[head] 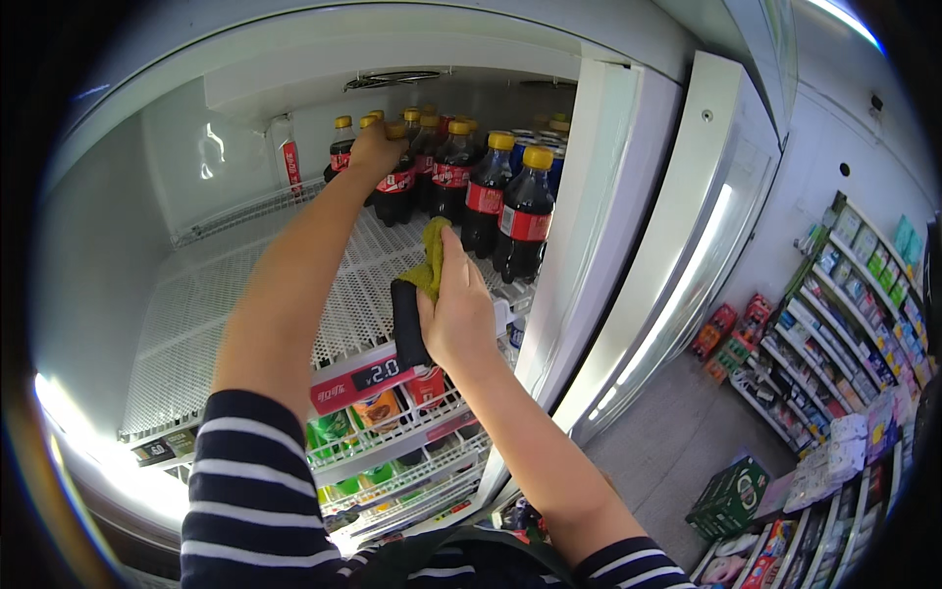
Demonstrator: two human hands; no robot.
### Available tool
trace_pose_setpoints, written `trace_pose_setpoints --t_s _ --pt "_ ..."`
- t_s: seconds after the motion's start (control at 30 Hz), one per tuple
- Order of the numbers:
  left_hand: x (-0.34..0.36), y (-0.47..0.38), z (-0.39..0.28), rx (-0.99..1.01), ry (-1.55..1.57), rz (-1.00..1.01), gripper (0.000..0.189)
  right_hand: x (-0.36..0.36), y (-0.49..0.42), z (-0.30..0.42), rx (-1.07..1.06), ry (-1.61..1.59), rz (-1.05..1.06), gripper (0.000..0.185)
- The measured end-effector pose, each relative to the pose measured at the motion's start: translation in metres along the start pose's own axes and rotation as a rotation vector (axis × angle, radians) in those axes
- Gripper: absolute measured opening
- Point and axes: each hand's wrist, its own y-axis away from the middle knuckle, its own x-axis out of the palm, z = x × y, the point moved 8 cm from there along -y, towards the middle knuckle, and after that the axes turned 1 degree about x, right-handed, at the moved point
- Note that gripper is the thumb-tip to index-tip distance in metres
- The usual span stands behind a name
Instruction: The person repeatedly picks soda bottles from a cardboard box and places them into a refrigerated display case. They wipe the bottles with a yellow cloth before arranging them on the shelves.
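Observation:
Inside an open refrigerated display case, my left hand (379,151) reaches to the back of the top shelf. Its fingers close about the neck of a yellow-capped cola bottle (395,184); the fingertips are partly hidden. My right hand (464,316) holds a folded yellow-green and dark cloth (423,276) above the shelf's front edge. Right of the hands, more cola bottles (524,221) with red labels stand upright in rows. The white perforated wire shelf (243,294) shows bare mesh on its left side.
Blue cans (521,140) stand behind the bottles. Below, lower wire racks (397,460) hold bottled drinks. A door frame (647,243) rises at the right. Beyond it are stocked store shelves (831,324) and a green carton (728,497) on the floor.

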Motion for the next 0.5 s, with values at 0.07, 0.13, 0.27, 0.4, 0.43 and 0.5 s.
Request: trace_pose_setpoints --t_s 0.07,0.13,0.27,0.4,0.43,0.5 --pt "-0.008 0.016 -0.018 0.053 0.026 0.103 0.045 -0.001 0.000 -0.003 -0.004 0.006 -0.015 0.069" --pt "-0.031 0.037 -0.033 0.088 0.079 0.179 0.045 0.003 0.001 -0.002 -0.006 -0.020 -0.050 0.070" --pt "-0.085 0.093 -0.107 0.195 0.200 0.226 0.044 -0.013 0.001 -0.003 -0.028 -0.161 -0.139 0.076" --pt "-0.106 0.148 -0.166 0.231 0.419 0.396 0.041 -0.044 0.015 0.003 -0.212 -0.367 -0.410 0.082" --pt "-0.113 0.159 -0.159 0.191 0.485 0.421 0.042 -0.047 0.019 0.018 -0.168 -0.399 -0.366 0.085" --pt "-0.099 0.176 -0.178 0.415 0.464 0.483 0.041 -0.087 0.034 0.023 -0.220 -0.327 -0.401 0.092"
